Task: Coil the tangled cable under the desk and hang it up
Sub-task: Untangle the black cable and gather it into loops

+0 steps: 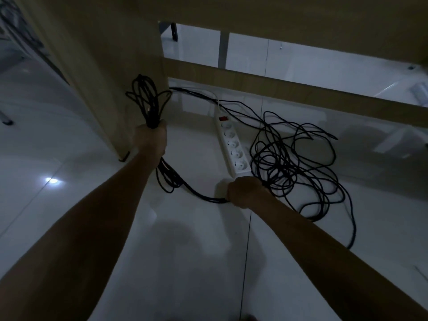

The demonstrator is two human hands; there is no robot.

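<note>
Two hands grip one black cable (289,163): the left hand (151,137) clutches gathered loops at ten o'clock, the right hand (245,192) closes round a strand beside the floor tangle at three o'clock.

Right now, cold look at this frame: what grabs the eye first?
The loose black cable tangle sprawled on the glossy white tiled floor, right of centre, stands out most. Next, the left hand grips a gathered bunch of black cable loops against the light wooden desk leg, while the right hand holds a strand low by the floor. Between them lies a white five-socket power strip with a red switch.
</note>
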